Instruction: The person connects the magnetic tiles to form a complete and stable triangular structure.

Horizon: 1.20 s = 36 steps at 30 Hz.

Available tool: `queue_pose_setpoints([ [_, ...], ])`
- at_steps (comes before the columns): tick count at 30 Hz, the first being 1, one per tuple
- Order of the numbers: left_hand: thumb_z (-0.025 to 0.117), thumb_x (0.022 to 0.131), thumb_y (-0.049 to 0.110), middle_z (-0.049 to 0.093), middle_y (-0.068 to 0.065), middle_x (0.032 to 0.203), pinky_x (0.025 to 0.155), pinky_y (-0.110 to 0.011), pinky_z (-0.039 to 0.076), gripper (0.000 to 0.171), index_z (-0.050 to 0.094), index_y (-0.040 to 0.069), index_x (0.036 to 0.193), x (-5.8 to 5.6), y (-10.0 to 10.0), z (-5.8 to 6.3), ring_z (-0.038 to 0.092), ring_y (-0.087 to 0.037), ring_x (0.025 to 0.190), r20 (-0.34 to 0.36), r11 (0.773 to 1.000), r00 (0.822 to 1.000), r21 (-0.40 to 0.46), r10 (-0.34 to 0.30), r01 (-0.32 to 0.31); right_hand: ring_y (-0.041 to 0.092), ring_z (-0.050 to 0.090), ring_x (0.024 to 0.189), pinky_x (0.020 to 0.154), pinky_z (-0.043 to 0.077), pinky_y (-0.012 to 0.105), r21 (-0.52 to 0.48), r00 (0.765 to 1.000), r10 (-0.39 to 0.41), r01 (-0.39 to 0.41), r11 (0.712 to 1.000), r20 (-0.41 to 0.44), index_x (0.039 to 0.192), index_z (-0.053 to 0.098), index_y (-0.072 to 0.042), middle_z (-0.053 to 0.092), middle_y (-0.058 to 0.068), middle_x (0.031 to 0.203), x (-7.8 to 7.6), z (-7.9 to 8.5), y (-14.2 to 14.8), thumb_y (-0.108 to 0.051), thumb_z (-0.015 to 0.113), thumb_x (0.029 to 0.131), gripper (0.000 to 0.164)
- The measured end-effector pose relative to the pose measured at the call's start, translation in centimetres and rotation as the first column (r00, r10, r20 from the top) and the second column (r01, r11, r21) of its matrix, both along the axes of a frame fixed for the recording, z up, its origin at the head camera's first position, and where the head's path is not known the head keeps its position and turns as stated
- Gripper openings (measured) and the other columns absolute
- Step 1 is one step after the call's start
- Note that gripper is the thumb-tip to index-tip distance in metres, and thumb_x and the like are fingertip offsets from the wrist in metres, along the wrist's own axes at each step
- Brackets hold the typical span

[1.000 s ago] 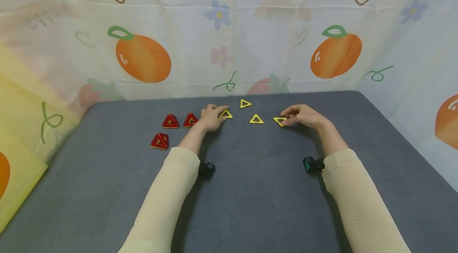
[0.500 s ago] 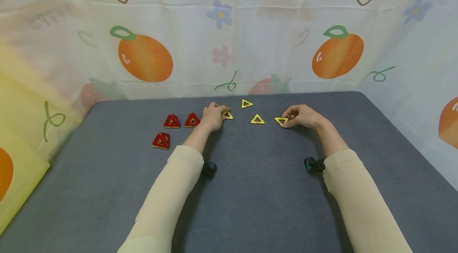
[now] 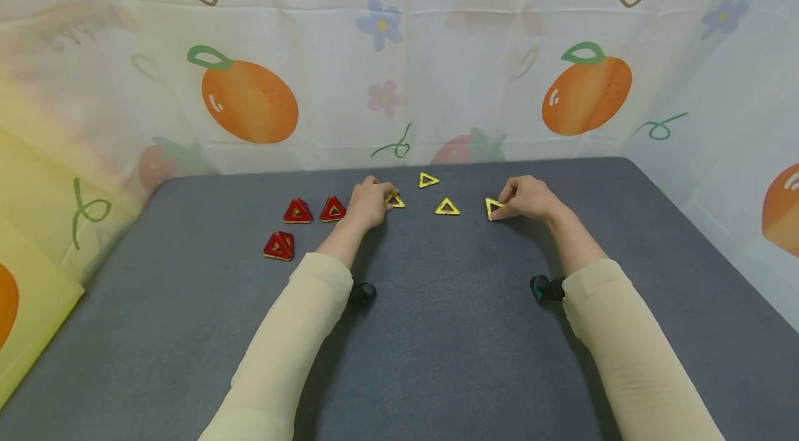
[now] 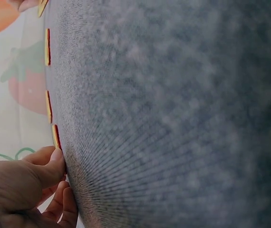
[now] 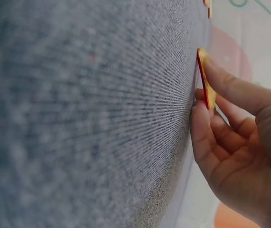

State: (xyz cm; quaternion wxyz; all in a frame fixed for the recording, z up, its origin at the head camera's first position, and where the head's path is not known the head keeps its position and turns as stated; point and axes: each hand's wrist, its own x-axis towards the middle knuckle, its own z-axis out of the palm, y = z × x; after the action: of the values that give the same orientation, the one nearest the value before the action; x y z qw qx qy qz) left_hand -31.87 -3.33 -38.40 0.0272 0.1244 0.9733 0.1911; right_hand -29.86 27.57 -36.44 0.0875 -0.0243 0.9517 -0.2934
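My right hand [image 3: 530,198] pinches a yellow triangular tile [image 5: 210,95] between thumb and fingers. This open-centred tile has a red underside and is tilted up at the table surface. On the left, my left hand [image 3: 368,204] holds a second yellow triangular tile [image 3: 398,202] by its near side; that tile lies low at the table, as the left wrist view also shows, with the thumb [image 4: 55,164] on its edge. Between the hands lie two more such tiles, a front one [image 3: 447,207] and a back one [image 3: 427,180].
Left of my left hand stand three red pyramids with yellow lower edges: a near one [image 3: 279,245], a far one [image 3: 298,211] and one [image 3: 333,209] close to the wrist. A fruit-printed curtain [image 3: 462,94] hangs behind the grey table [image 3: 437,344].
My right hand has turned and lifted its tile from nearly flat to tilted. The left hand's fingers have drawn in around their tile, which hardly moves. Other pieces stay put.
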Motion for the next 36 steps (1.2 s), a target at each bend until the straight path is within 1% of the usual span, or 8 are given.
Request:
queue_pose_setpoints([
  [4, 0.060, 0.099, 0.018, 0.051, -0.017, 0.138, 0.108, -0.045, 0.041, 0.035, 0.063, 0.017, 0.133, -0.1, -0.1, 0.0, 0.051, -0.037, 0.125, -0.008, 1.000, 1.000, -0.003, -0.010, 0.010, 0.022, 0.068, 0.084, 0.079, 0.054, 0.037, -0.038, 1.000, -0.029, 0.029, 0.999, -0.010, 0.101, 0.067, -0.003, 0.071, 0.012, 0.098, 0.4, 0.3, 0.2, -0.021, 0.078, 0.083, 0.028],
  [8, 0.060, 0.099, 0.018, 0.051, -0.018, 0.139, 0.110, -0.046, 0.041, 0.034, 0.062, 0.016, 0.133, -0.2, -0.2, 0.0, 0.050, -0.038, 0.127, -0.006, 1.000, 1.000, -0.004, -0.011, 0.011, 0.024, 0.071, 0.084, 0.079, 0.058, 0.038, -0.081, 1.000, -0.017, 0.017, 0.997, -0.001, 0.106, 0.067, -0.001, 0.072, 0.014, 0.098, 0.6, 0.6, 0.1, -0.018, 0.074, 0.088, 0.027],
  [13, 0.060, 0.099, 0.017, 0.051, -0.018, 0.139, 0.109, -0.046, 0.041, 0.034, 0.062, 0.016, 0.133, -0.2, -0.3, -0.2, 0.050, -0.038, 0.126, -0.002, 1.000, 1.000, 0.009, -0.003, 0.003, 0.023, 0.072, 0.083, 0.078, 0.060, 0.036, -0.128, 0.997, 0.073, -0.073, 0.989, -0.003, 0.123, 0.063, -0.004, 0.072, 0.014, 0.095, 0.8, 1.2, -0.6, -0.013, 0.071, 0.091, 0.034],
  [17, 0.060, 0.099, 0.017, 0.051, -0.018, 0.137, 0.108, -0.046, 0.041, 0.034, 0.063, 0.016, 0.133, -0.3, -0.3, -0.2, 0.050, -0.038, 0.125, 0.000, 1.000, 1.000, 0.014, -0.003, 0.003, 0.026, 0.072, 0.084, 0.080, 0.060, 0.039, -0.179, 0.984, 0.177, -0.174, 0.968, 0.001, 0.130, 0.060, -0.002, 0.071, 0.013, 0.087, 1.2, 1.8, -1.8, -0.009, 0.067, 0.093, 0.038],
  [22, 0.060, 0.099, 0.018, 0.051, -0.018, 0.137, 0.108, -0.046, 0.042, 0.034, 0.062, 0.017, 0.133, -0.4, -0.2, -0.2, 0.050, -0.037, 0.125, 0.006, 1.000, 1.000, 0.005, -0.007, 0.007, 0.026, 0.072, 0.086, 0.081, 0.060, 0.038, -0.251, 0.956, 0.282, -0.255, 0.934, 0.078, 0.131, 0.058, 0.000, 0.069, 0.009, 0.084, 1.8, 2.2, -3.8, -0.006, 0.066, 0.093, 0.039],
  [26, 0.059, 0.099, 0.018, 0.051, -0.018, 0.136, 0.107, -0.046, 0.042, 0.034, 0.062, 0.018, 0.133, -0.3, -0.2, -0.1, 0.051, -0.037, 0.124, 0.006, 1.000, 1.000, 0.002, -0.006, 0.006, 0.023, 0.073, 0.081, 0.078, 0.061, 0.038, -0.309, 0.928, 0.339, -0.281, 0.909, 0.152, 0.130, 0.056, 0.002, 0.071, 0.011, 0.086, 2.2, 2.1, -5.7, -0.006, 0.067, 0.092, 0.041],
  [31, 0.059, 0.099, 0.018, 0.051, -0.018, 0.137, 0.106, -0.046, 0.043, 0.034, 0.062, 0.018, 0.133, -0.2, -0.2, 0.0, 0.051, -0.039, 0.123, 0.009, 1.000, 1.000, 0.017, 0.008, -0.008, 0.019, 0.073, 0.081, 0.076, 0.061, 0.038, -0.326, 0.896, 0.379, -0.296, 0.898, 0.230, 0.124, 0.059, -0.002, 0.075, 0.010, 0.090, 3.4, 2.0, -8.3, -0.007, 0.068, 0.091, 0.035],
  [36, 0.059, 0.099, 0.018, 0.050, -0.018, 0.137, 0.106, -0.047, 0.044, 0.033, 0.063, 0.018, 0.133, -0.2, -0.1, 0.0, 0.051, -0.039, 0.124, 0.012, 1.000, 1.000, 0.018, 0.020, -0.020, 0.016, 0.073, 0.080, 0.075, 0.060, 0.035, -0.306, 0.836, 0.480, -0.399, 0.865, 0.267, 0.111, 0.061, -0.008, 0.077, 0.006, 0.085, 4.9, 1.6, -10.9, -0.009, 0.070, 0.090, 0.023],
])
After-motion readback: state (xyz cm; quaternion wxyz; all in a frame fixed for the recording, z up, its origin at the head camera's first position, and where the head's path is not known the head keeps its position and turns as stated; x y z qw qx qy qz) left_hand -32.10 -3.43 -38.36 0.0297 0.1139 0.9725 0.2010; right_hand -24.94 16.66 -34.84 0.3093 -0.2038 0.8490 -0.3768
